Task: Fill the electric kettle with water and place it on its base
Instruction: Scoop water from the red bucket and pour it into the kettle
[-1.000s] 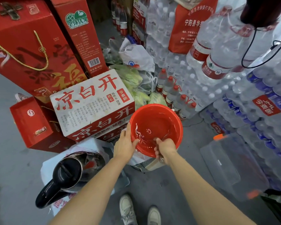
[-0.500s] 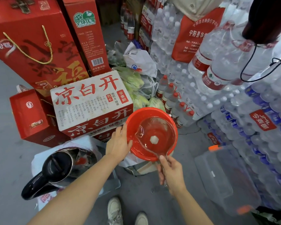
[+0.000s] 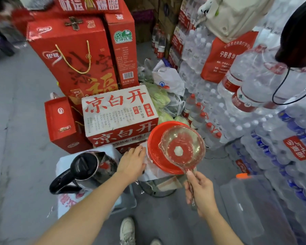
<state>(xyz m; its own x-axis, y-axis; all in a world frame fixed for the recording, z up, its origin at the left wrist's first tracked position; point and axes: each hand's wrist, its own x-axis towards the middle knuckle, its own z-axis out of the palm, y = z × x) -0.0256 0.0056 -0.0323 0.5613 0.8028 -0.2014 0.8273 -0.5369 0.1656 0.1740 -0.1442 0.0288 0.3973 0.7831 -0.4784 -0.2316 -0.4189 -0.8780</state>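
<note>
Lifted from the red basin, the clear ladle now hangs in the right hand.

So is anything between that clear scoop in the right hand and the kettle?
Only the person's own left hand and forearm. They lie between the clear ladle, held above the red basin by the right hand, and the kettle. The kettle's lid looks shut.

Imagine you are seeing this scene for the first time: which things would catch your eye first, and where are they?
The clear ladle held by the right hand over the red basin at centre draws the eye. Left of it, beside the left hand, stands the steel kettle, lid open. Behind rise bright red gift boxes.
</note>
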